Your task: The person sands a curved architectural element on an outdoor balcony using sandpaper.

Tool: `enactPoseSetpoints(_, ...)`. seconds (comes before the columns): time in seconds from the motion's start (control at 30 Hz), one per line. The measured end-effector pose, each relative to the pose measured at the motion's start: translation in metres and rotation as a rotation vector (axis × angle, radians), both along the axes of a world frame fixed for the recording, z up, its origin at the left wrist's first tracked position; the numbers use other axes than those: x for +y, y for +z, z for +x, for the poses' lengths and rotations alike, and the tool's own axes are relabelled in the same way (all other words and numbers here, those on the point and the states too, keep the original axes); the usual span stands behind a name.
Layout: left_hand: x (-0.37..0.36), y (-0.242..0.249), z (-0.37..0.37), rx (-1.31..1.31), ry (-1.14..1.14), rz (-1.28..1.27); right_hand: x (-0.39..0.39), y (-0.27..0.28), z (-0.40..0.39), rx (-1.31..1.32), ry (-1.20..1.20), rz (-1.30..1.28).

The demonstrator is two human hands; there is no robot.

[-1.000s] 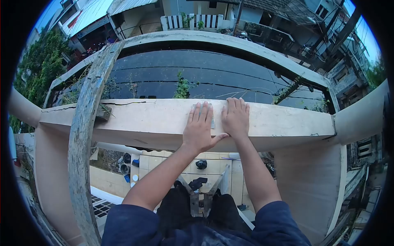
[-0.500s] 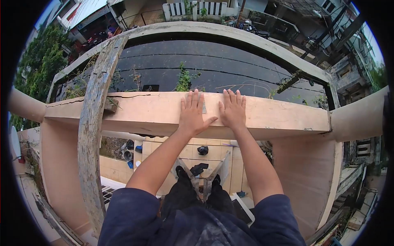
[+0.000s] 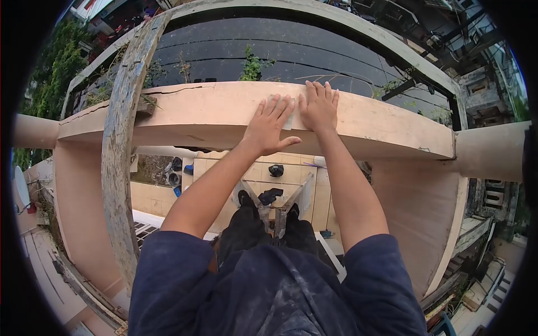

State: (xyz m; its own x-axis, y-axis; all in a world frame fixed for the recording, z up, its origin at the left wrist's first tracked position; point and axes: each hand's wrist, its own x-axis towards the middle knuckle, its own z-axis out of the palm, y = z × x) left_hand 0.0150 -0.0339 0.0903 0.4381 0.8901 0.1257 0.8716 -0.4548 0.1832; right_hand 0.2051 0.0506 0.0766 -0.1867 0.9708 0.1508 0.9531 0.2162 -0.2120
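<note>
**Sanding block worked along the beam top**

A small grey sanding block point(image 3: 287, 119) lies flat on the upper face of the peach concrete beam point(image 3: 392, 131), at about 12 o'clock from the body, partly covered. The left hand point(image 3: 269, 126) is laid over it with fingers spread and palm pressed down; nothing is pinched. The right hand point(image 3: 319, 106) is set flat just beside it, at 1 o'clock, fingers close together, touching the beam. For a good pass, even pressure is best kept through the palm and the block held flat. Both arms are stretched forward, nearly straight. A weathered wooden plank point(image 3: 117, 145) leans at 10 o'clock.
</note>
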Motion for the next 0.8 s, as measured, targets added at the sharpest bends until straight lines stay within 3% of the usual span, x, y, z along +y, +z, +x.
enactPoseSetpoints(0.1,0.027,-0.01,-0.021,0.001,0.265,0.042,0.002,-0.014,0.0,0.025,-0.019,0.006)
enactPoseSetpoints(0.23,0.011,-0.006,0.0,0.015,0.207,0.117,0.008,-0.011,0.002,0.031,-0.023,-0.021)
enactPoseSetpoints(0.3,0.005,-0.007,0.0,-0.001,0.006,0.08,-0.004,-0.007,0.002,-0.003,-0.056,0.001)
enactPoseSetpoints(0.37,0.017,-0.012,-0.007,0.022,-0.038,0.066,-0.019,-0.002,0.009,-0.049,-0.054,0.005)
enactPoseSetpoints(0.53,0.039,-0.013,-0.009,0.104,0.217,0.116,-0.006,-0.003,0.016,-0.036,-0.007,0.016)
enactPoseSetpoints(0.7,0.016,-0.013,-0.014,0.043,-0.07,0.094,-0.005,-0.016,0.021,0.032,0.045,0.077)
enactPoseSetpoints(0.8,0.046,-0.008,-0.052,0.048,0.154,0.079,-0.007,-0.015,0.02,0.069,-0.009,0.086)
